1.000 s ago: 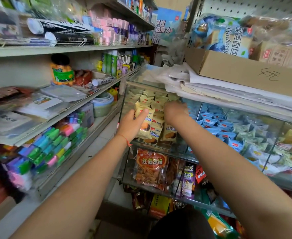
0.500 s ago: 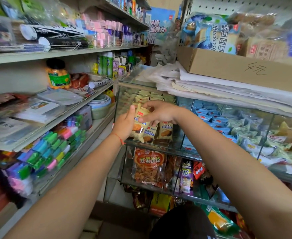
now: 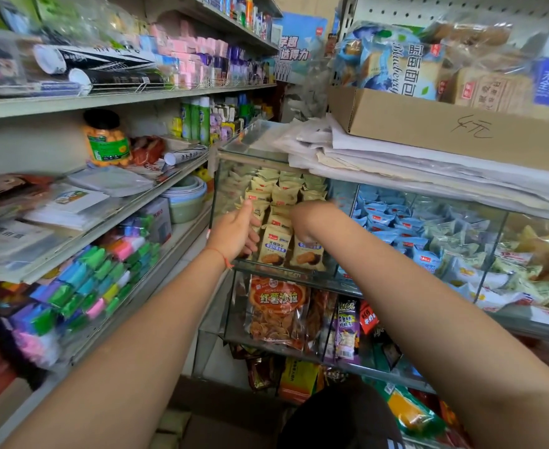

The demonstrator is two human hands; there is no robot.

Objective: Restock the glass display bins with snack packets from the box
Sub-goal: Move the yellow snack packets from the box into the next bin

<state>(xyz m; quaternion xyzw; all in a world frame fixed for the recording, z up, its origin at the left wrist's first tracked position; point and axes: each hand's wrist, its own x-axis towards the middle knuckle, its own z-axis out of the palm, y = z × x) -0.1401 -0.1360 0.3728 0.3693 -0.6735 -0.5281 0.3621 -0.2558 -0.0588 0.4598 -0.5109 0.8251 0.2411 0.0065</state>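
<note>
Shop shelving crowds both sides around a glass display bin [image 3: 221, 202] full of cream biscuit packets [image 3: 274, 243]. Left hand [image 3: 236, 230] presses straight fingers against the front packets, thumb raised. Right hand [image 3: 309, 218] reaches down among them; whether its fingers grip anything cannot be told. Below sits an orange bag [image 3: 276, 311] reading "红薯沙拉"; above, a cardboard box [image 3: 428, 124] holds "Blueberry" bread [image 3: 393, 64].

Narrow gap into the glass bin [image 3: 221, 202] under the paper stack [image 3: 380, 157] overhanging its top; yellow packets [image 3: 279, 196] packed inside to the back; glass divider [image 3: 331, 222] closing its right.
</note>
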